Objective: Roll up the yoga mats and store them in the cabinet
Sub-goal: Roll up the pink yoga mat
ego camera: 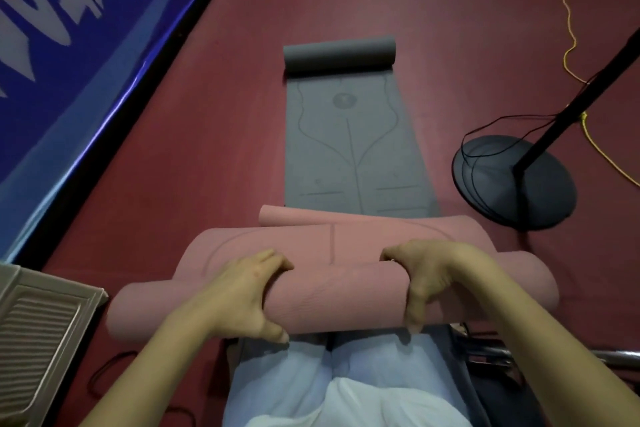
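A pink yoga mat lies mostly rolled across my lap, its last flap spread flat just beyond the roll. My left hand grips the roll left of its middle, fingers over the top and thumb underneath. My right hand grips it right of the middle the same way. Beyond it a grey yoga mat lies flat on the red floor, with its far end curled into a small roll.
A fan stand with a round black base and black cord sits at the right. A yellow cable trails behind it. A blue banner runs along the left. A ribbed beige panel is at the lower left.
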`<state>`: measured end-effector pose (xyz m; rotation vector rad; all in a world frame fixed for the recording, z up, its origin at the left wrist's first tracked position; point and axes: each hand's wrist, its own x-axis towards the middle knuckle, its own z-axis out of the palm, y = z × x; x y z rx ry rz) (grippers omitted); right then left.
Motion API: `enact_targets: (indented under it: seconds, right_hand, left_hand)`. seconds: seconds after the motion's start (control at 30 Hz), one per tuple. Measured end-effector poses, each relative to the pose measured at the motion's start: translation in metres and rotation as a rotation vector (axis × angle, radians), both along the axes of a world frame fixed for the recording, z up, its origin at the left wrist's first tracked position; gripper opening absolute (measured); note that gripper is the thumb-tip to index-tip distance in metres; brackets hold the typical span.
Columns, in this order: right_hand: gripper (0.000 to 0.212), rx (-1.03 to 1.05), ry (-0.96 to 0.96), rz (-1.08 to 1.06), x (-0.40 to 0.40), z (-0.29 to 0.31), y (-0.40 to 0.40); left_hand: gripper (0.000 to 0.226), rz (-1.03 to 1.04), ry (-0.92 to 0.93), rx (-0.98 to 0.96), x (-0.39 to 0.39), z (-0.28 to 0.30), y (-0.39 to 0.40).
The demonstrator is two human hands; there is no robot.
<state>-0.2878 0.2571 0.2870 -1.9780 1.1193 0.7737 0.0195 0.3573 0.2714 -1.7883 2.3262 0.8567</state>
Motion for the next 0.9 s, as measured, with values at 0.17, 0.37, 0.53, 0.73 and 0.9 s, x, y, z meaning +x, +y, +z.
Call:
enact_targets:
  seconds: [0.17, 0.37, 0.53, 0.73, 0.9]
  right_hand:
    - [0.095, -0.229, 0.068, 0.054, 0.008, 0.012, 0.024]
    - [0.134, -0.582, 0.027, 0.113, 0.037, -0.018, 0.057]
    - [0.13, -0.632, -0.065, 0.051, 0.031, -0.032, 0.048]
    - [0.115, -0.57, -0.093, 0.018, 0.033, -0.033, 0.028]
    - [0.092, -0.616, -0.242, -0.18, 0.037, -0.046, 0.02]
  left_hand:
    - [0.11, 0.037, 0.019, 0.051, 0.005, 0.0, -0.006]
    - [0.09, 0.183, 0.185, 0.297, 0.011, -0.007, -0.048]
    - [0.108, 0.295, 0.4, 0.192, 0.009, -0.018, -0.038]
    - [0.076, 0.124, 0.089, -0.142, -0.007, -0.01, -0.011]
    - [0.112, -0.03, -0.356, -0.18, -0.039, -0.013, -0.012]
